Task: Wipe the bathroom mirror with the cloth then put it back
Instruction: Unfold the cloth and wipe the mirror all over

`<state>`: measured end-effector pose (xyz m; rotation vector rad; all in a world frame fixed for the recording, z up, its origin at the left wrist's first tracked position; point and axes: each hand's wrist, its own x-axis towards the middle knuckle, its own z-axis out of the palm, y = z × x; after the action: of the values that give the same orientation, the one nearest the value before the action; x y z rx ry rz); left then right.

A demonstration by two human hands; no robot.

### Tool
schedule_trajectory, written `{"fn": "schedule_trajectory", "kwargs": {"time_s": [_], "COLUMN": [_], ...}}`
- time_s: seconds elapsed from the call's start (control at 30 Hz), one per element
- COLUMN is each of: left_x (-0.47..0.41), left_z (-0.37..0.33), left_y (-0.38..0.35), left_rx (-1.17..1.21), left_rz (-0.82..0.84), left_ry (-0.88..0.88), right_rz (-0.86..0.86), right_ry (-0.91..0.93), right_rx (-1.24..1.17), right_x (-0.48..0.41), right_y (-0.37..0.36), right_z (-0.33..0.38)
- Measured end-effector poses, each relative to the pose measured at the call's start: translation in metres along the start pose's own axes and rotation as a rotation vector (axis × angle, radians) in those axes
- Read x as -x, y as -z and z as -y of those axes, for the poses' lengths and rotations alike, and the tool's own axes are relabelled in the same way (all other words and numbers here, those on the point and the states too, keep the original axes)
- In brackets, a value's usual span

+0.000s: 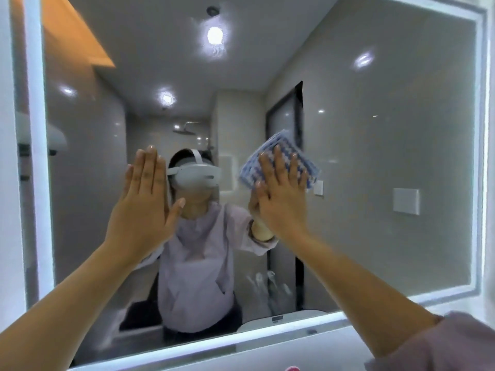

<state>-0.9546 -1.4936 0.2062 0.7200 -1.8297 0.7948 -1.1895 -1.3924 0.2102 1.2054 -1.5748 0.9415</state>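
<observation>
On the mirror [388,124], the right hand [281,202] hides most of the cloth [285,141].

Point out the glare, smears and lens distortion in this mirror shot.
Head view: ceiling lights flare as blurred white spots in the mirror. Head view: finger smears haze the glass low down, right of centre. Head view: the wide lens bows the lit frame, while the cloth under the right hand is sharp enough to show blue checks.

Pale lilac sleeve [455,341] bunched above the right forearm; reflected, a matching hoodie [195,277] and white headset [197,177].
</observation>
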Motion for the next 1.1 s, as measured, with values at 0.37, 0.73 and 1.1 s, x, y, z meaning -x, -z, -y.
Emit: {"fn": "schedule_trajectory", "kwargs": {"time_s": [0.37,0.73,1.1], "left_x": [0.002,0.001,0.001], "left_z": [0.001,0.002,0.006], "left_y": [0.003,-0.001,-0.008], "left_rx": [0.049,0.092,0.065], "left_rz": [0.037,0.004,-0.015], "left_ry": [0.002,-0.008,-0.015], "right_rz": [0.225,0.258,0.087], "right_ry": [0.485,0.457,-0.025], "right_rx": [0.164,0.137,0.026], "right_x": [0.089,0.121,-0.024], "right_y": [-0.013,-0.023,0.014], "right_z": [0.008,0.054,-0.022]}}
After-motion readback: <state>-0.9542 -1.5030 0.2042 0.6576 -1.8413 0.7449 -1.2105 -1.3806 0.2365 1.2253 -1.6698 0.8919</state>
